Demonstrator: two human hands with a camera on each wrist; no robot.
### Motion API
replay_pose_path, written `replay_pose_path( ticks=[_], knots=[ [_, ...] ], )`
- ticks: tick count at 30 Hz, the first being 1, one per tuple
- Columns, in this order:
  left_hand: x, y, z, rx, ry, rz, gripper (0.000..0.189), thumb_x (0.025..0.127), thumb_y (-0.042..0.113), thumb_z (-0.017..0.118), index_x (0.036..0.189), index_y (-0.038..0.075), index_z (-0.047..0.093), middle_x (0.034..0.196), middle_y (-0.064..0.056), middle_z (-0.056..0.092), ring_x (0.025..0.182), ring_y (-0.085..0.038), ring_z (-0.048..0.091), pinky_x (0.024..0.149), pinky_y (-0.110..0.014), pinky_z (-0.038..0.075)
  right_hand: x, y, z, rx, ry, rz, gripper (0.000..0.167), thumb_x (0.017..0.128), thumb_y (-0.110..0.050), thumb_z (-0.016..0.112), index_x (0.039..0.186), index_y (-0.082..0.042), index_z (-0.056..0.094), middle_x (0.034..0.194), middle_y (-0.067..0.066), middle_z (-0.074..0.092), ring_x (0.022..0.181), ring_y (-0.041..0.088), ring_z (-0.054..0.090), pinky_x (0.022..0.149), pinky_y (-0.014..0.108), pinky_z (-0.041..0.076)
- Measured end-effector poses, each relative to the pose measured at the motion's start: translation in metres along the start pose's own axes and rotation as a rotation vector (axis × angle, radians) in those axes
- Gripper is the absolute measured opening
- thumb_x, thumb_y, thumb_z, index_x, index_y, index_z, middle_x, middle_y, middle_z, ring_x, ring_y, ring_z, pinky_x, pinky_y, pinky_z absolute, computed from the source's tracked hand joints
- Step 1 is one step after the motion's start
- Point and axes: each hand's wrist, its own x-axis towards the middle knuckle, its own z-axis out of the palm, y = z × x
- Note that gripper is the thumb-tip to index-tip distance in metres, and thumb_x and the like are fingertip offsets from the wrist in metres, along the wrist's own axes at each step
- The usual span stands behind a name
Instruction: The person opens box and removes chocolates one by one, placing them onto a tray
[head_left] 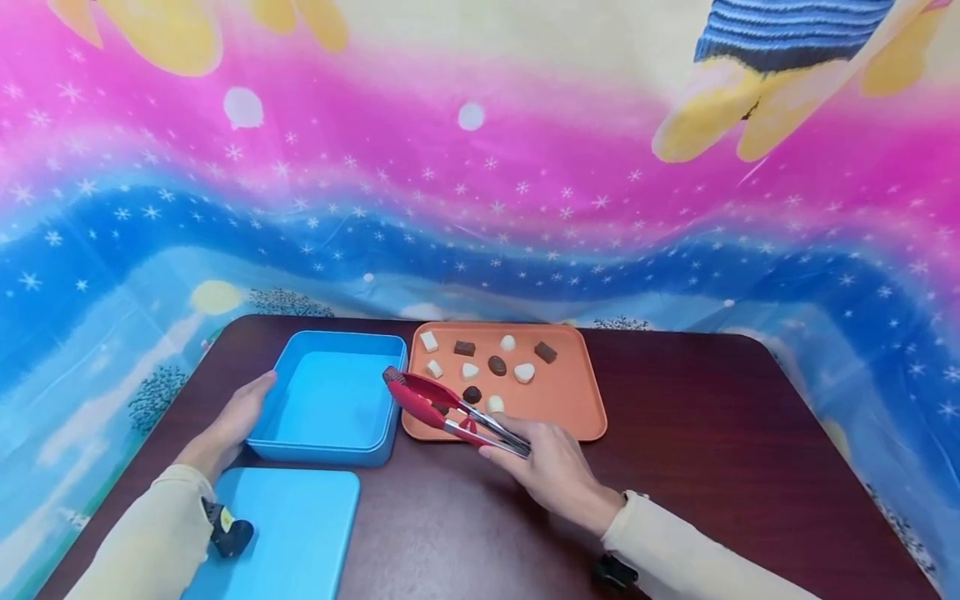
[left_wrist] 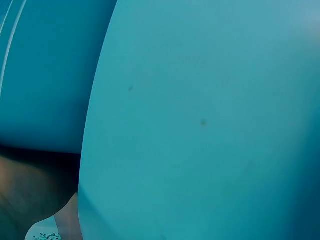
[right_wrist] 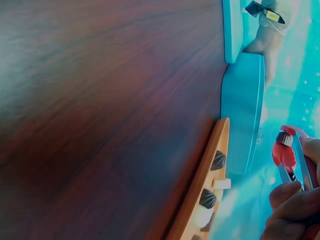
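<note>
My right hand (head_left: 555, 471) grips a pair of red-and-silver tongs (head_left: 457, 414). The tong tips hover by the right rim of an open light-blue box (head_left: 322, 454), whose inside floor is bare. Between the red tips in the right wrist view sits a small ribbed brown piece (right_wrist: 284, 138), perhaps a chocolate. Along the box's left wall, my left hand (head_left: 232, 421) rests with its visible fingers fairly straight; some fingers are hidden. An orange tray (head_left: 570, 408) right of the box carries several white and brown chocolates (head_left: 497, 365), one partly behind the tongs.
A flat light-blue lid (head_left: 292, 533) lies in front of the box on the dark wooden table (head_left: 690, 433). Behind the table hangs a colourful printed cloth (head_left: 480, 192). Dark wrist cameras (head_left: 228, 532) sit at both sleeves.
</note>
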Motion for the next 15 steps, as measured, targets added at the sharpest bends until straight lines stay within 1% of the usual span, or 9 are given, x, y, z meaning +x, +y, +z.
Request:
replay_pose_path(
  ticks=[7, 11, 15],
  knots=[
    [0.001, -0.001, -0.001, 0.005, 0.005, 0.002, 0.084, 0.103, 0.066, 0.011, 0.160, 0.011, -0.016, 0.167, -0.022, -0.019, 0.152, -0.052, -0.014, 0.120, -0.074, 0.000, -0.011, 0.012, -0.009, 0.014, 0.019, 0.059, 0.051, 0.085, -0.043, 0.080, 0.130, -0.020, 0.071, 0.108, -0.008, 0.076, 0.084, 0.005, 0.061, 0.072, 0.026, 0.052],
    [0.003, 0.000, 0.000, 0.009, 0.004, 0.004, 0.083, 0.103, 0.065, 0.010, 0.160, 0.010, -0.015, 0.167, -0.023, -0.018, 0.152, -0.052, -0.014, 0.120, -0.074, -0.001, -0.016, 0.020, -0.017, 0.000, 0.022, 0.084, 0.052, 0.085, -0.041, 0.081, 0.131, -0.021, 0.070, 0.110, -0.007, 0.076, 0.085, 0.005, 0.061, 0.072, 0.026, 0.053],
    [0.002, 0.000, 0.001, 0.007, 0.006, -0.010, 0.085, 0.103, 0.067, 0.011, 0.160, 0.010, -0.015, 0.167, -0.023, -0.018, 0.152, -0.052, -0.014, 0.120, -0.074, 0.000, -0.021, 0.028, -0.024, -0.007, 0.022, 0.086, 0.052, 0.085, -0.043, 0.080, 0.131, -0.021, 0.070, 0.109, -0.007, 0.075, 0.082, 0.006, 0.060, 0.071, 0.024, 0.051]
  ],
)
